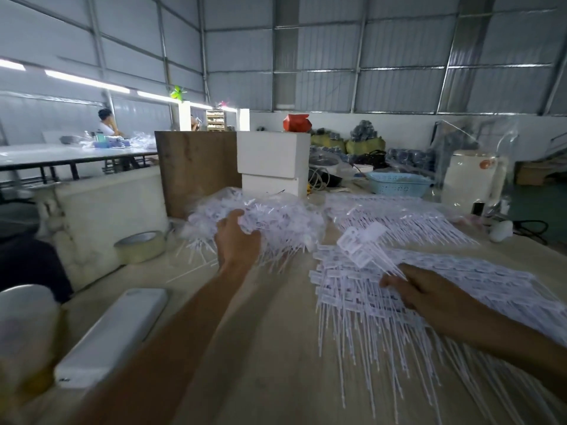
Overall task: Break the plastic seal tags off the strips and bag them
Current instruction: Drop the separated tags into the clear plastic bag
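Left hand (237,240) is gripping the bagged tags (276,219); right hand (429,294) is pinching a tag strip (363,245) above the loose strips (383,305); tape roll (141,246) is sitting nearby on the desk (260,348).

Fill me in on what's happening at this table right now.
A person is working through white plastic seal tags at a wooden table. The left hand reaches into a clear bag of loose tags, fingers curled on it. The right hand pinches the tails of a small strip of tags, lifted over a spread of unbroken strips. More bagged tags lie behind.
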Demonstrator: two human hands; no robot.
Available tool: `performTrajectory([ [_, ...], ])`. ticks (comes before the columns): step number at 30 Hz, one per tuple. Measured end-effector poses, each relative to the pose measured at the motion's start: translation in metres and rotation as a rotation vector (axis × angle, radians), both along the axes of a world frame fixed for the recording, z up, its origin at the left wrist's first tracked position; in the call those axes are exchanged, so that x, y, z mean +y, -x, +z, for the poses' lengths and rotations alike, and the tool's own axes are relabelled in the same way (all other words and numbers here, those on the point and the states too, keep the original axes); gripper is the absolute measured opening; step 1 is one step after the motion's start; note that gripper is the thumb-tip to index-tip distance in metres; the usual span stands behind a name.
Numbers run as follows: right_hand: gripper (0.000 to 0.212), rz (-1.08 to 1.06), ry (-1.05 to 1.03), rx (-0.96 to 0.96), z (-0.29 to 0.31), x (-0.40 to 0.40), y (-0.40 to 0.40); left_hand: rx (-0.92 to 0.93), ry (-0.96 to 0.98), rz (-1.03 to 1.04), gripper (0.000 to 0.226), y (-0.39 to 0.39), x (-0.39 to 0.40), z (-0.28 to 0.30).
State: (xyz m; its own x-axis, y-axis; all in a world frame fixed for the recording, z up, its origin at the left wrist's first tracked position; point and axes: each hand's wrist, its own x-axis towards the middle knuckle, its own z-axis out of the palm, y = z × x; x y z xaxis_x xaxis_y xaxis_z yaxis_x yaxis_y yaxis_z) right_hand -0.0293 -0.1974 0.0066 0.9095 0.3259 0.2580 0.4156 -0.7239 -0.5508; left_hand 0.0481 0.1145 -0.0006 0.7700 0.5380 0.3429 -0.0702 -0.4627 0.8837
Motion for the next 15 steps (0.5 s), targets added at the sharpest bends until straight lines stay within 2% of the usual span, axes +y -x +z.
performTrajectory([
  [2, 0.024, 0.063, 0.079, 0.013, 0.007, 0.025, -0.010, 0.224, -0.231, 0.094, 0.059, -0.002, 0.039, -0.020],
  [3, 0.026, 0.094, 0.116, 0.021, 0.009, 0.039, -0.016, 0.279, -0.332, 0.137, 0.066, -0.001, 0.053, -0.030],
  [5, 0.027, 0.155, 0.240, 0.007, 0.012, 0.073, -0.026, 0.264, -0.469, 0.248, 0.084, -0.001, 0.073, -0.039],
  [7, 0.027, 0.209, 0.396, -0.046, 0.009, 0.109, -0.037, 0.171, -0.471, 0.354, 0.099, -0.007, 0.085, -0.031],
  [9, 0.023, 0.246, 0.490, -0.088, 0.003, 0.146, -0.046, 0.148, -0.455, 0.407, 0.103, -0.016, 0.094, -0.016],
  [11, 0.024, 0.270, 0.534, -0.136, -0.004, 0.184, -0.054, 0.172, -0.526, 0.430, 0.082, -0.026, 0.105, -0.005],
  [13, 0.029, 0.251, 0.539, -0.182, -0.009, 0.218, -0.064, 0.139, -0.590, 0.457, 0.039, -0.037, 0.116, 0.002],
  [14, 0.032, 0.228, 0.528, -0.187, -0.011, 0.234, -0.072, 0.096, -0.574, 0.455, 0.026, -0.042, 0.121, 0.006],
  [15, 0.036, 0.200, 0.518, -0.185, -0.012, 0.250, -0.081, 0.049, -0.540, 0.447, 0.022, -0.047, 0.124, 0.010],
])
